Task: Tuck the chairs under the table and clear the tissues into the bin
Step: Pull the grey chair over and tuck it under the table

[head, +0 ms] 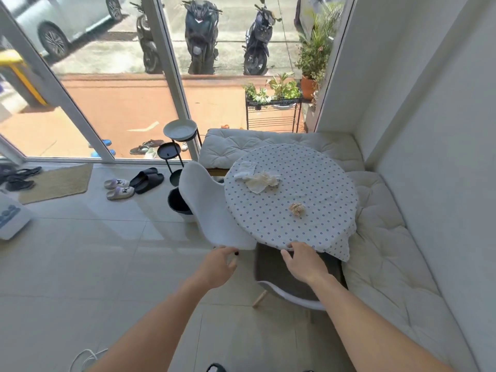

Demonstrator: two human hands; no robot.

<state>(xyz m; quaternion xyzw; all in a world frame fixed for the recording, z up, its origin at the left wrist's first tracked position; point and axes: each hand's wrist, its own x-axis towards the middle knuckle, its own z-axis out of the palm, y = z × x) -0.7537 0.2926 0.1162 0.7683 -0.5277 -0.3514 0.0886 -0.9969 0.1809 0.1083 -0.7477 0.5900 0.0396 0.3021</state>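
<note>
A round table wears a white cloth with blue dots. On it lie flat crumpled tissues near the far left and a balled tissue nearer me. A white chair stands at the table's left edge, its backrest toward me. A second chair with a grey seat sits at the near edge, partly under the cloth. My left hand hovers by the white chair's backrest, fingers apart, holding nothing. My right hand rests on the grey seat at the cloth's hem. A dark bin stands behind the white chair.
Cushioned benches run along the wall and window behind the table. A black plant stand with a white bowl stands by the glass. Slippers and a mat lie on the tiled floor at left, and a white cable near my feet.
</note>
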